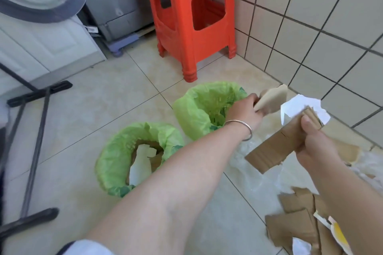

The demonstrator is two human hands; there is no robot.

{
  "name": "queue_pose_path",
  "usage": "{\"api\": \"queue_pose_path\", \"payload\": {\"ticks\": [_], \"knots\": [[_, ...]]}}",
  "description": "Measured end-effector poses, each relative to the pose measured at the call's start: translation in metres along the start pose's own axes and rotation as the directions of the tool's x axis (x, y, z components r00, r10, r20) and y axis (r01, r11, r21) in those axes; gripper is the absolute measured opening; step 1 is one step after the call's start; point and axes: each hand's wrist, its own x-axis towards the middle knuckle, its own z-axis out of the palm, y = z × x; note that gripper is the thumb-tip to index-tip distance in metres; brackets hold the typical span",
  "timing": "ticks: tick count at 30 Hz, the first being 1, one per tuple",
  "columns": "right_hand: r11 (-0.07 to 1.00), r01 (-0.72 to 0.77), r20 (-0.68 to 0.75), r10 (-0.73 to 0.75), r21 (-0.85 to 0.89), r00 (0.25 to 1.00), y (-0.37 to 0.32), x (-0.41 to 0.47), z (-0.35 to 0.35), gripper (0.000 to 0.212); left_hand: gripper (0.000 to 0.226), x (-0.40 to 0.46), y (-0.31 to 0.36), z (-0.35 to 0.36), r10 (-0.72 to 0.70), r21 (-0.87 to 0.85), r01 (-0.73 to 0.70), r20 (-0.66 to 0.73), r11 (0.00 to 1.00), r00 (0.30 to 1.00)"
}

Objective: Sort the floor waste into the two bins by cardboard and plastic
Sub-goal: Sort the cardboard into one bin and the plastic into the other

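Observation:
My left hand [245,109], a silver bangle on its wrist, grips a small tan cardboard scrap [273,99] just right of the far green-lined bin [192,109]. My right hand [317,141] holds a longer brown cardboard strip [273,149] with torn white paper [302,105] at its top end. The near green-lined bin [116,157] holds cardboard pieces and a pale scrap. Loose cardboard pieces [296,219] and clear plastic film [255,174] lie on the floor at the right.
An orange plastic stool [190,16] stands against the tiled wall [331,27] behind the bins. A washing machine [120,0] and a white cabinet [47,47] are at the back left. A black metal stand [35,130] spreads over the floor on the left.

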Motion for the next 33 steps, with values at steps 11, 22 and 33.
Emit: {"api": "queue_pose_path", "payload": {"ticks": [11,22,33], "knots": [[0.973,0.095,0.218,-0.049,-0.21,0.975,0.057,-0.03,0.124,0.014,0.017,-0.009,-0.093,-0.101,-0.059,-0.072,0.054,-0.07,0.996,0.996],[0.868,0.212,0.476,0.032,-0.449,0.879,0.137,-0.069,0.219,0.014,0.026,-0.055,-0.204,-0.186,-0.202,-0.334,0.14,-0.158,0.932,0.967],[0.743,0.444,0.522,-0.15,-0.501,0.84,0.144,-0.108,0.272,0.025,0.02,-0.073,-0.232,-0.217,-0.25,-0.436,0.106,-0.289,0.894,0.924]]}}
